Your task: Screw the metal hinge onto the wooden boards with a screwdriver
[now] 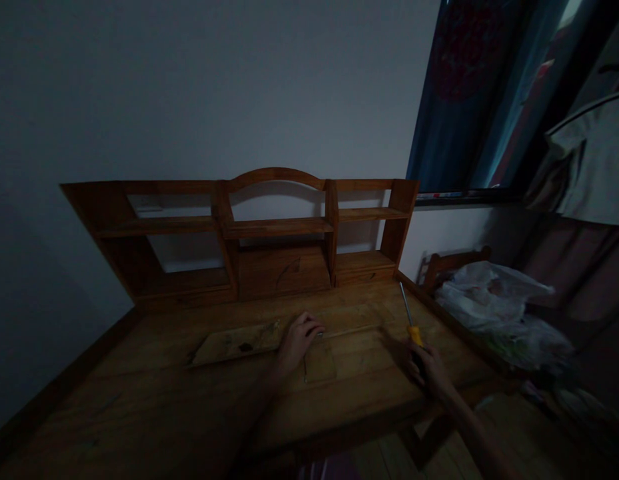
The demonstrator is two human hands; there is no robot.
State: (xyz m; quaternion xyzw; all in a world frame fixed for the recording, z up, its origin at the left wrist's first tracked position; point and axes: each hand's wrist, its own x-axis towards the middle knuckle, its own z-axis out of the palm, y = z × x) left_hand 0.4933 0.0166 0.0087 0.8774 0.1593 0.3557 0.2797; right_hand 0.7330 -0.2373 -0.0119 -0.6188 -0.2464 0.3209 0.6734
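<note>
In a dimly lit room, a person is working over a broad brown wooden desk (159, 400), the right hand (425, 367) gripping a screwdriver with a yellow-and-black handle and a slim metal shaft (415, 336). The fingers are closing around the handle, and the shaft is pointing up and away, toward the desk's far right corner, its tip clear of the plank.

The left hand (299, 337) is resting at the right end of the visible part of a flat, light-brown wooden plank with a dark knot (229, 345), which is lying across the middle of the desk. Its fingers are curling beside a small shiny piece (320, 334); whether they are pinching it cannot be told in this light.

At the back of the desk, a brown wooden shelf unit with an arched top rail (279, 228) is standing before a plain pale wall (239, 87). To the right, translucent white plastic bags (494, 293) are sitting beside the desk, near a wooden chair back (459, 258). Above them, a dark blue curtain with a red pattern (454, 140) is hanging at the window, and a white short-sleeved garment (602, 160) is hanging at far right.
</note>
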